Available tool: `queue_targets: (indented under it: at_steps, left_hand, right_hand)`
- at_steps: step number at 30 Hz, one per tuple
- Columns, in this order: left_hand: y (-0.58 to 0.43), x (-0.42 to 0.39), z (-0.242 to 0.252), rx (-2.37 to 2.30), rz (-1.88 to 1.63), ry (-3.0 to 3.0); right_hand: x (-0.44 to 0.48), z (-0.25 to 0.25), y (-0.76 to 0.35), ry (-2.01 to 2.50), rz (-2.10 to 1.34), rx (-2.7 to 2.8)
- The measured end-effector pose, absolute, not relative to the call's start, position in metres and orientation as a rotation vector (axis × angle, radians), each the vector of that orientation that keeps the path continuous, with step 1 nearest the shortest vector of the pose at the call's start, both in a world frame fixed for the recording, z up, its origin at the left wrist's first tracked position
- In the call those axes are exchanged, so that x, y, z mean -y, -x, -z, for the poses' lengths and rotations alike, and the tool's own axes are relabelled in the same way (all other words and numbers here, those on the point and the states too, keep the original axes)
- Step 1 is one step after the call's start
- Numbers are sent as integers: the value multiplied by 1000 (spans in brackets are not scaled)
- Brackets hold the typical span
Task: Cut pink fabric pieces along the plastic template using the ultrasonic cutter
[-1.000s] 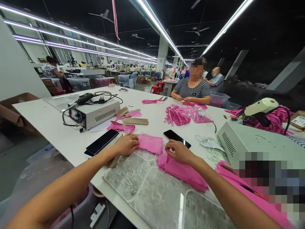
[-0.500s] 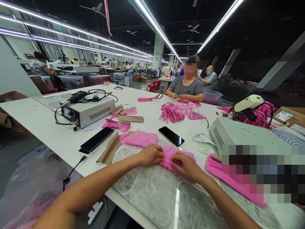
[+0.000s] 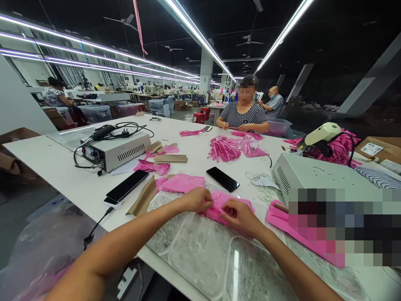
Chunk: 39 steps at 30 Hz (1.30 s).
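Note:
A piece of pink fabric (image 3: 219, 197) lies on the clear mat (image 3: 197, 255) in front of me. My left hand (image 3: 200, 199) pinches its left part, fingers closed. From the right, my right hand (image 3: 236, 212) has thumb and fingers closed on the same fabric, a short way from my left. The fabric between the two hands is slightly raised and creased. A second pink piece (image 3: 183, 182) lies flat beyond my left hand, beside a brown paper strip (image 3: 143, 196).
Two phones (image 3: 223, 179) (image 3: 128, 185) flank the fabric. A grey power unit (image 3: 120, 149) with cables stands at the left, a larger box (image 3: 307, 175) at the right. Pink straps (image 3: 224, 149) lie farther back. Opposite sits a person (image 3: 242, 113) in a striped top.
Both hands are still at the pink fabric; my left hand has lifted the fabric's near edge slightly. The whole view has shifted a little.

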<state>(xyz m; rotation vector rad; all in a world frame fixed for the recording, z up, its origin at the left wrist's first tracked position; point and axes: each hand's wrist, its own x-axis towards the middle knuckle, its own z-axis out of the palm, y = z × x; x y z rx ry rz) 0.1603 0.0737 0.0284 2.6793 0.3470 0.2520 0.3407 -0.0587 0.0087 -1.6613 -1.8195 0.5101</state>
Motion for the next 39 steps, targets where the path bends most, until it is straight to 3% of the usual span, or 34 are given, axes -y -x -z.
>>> queue_targets:
  at_steps: [11, 26, 33, 39]
  left_hand:
    - [-167, -58, -34, -436, -256, -2659]
    - [-166, -58, -40, -538, 44, -2529]
    - [-183, -46, -37, -676, -86, -2652]
    - [-178, -54, -38, -672, -350, -2721]
  right_hand:
    - [56, -8, -345, 1603, -546, 1790]
    - [56, -9, -352, 1561, -688, 1728]
    - [54, -2, -351, 1606, -518, 1725]
    - [66, 1, -365, 1719, -156, 1692]
